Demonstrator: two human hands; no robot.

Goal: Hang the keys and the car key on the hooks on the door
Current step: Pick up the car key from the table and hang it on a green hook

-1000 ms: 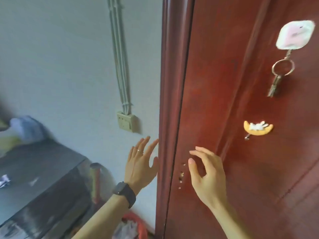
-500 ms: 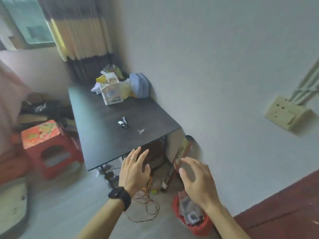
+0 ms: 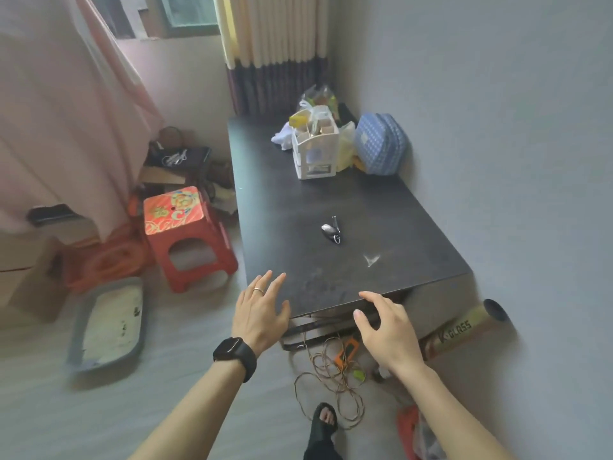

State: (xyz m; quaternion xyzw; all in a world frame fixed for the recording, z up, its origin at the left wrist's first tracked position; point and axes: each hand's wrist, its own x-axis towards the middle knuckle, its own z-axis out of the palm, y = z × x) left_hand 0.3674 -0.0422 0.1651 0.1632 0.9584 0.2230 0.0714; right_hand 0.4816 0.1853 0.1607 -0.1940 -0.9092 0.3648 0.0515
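Left hand (image 3: 260, 308): fingers spread, holding nothing – at near edge of table (image 3: 414, 220), black watch (image 3: 236, 356) on wrist
Right hand (image 3: 386, 325): fingers loosely curled, grasping nothing, over table's near edge
Car key (image 3: 331, 230): lies on tabletop at 12 o'clock from hands, well apart from both
Beyond: white organizer (image 3: 316, 151) – blue bag (image 3: 381, 144) at 3 o'clock of it
Floor: red stool (image 3: 184, 234) at 9 o'clock of table
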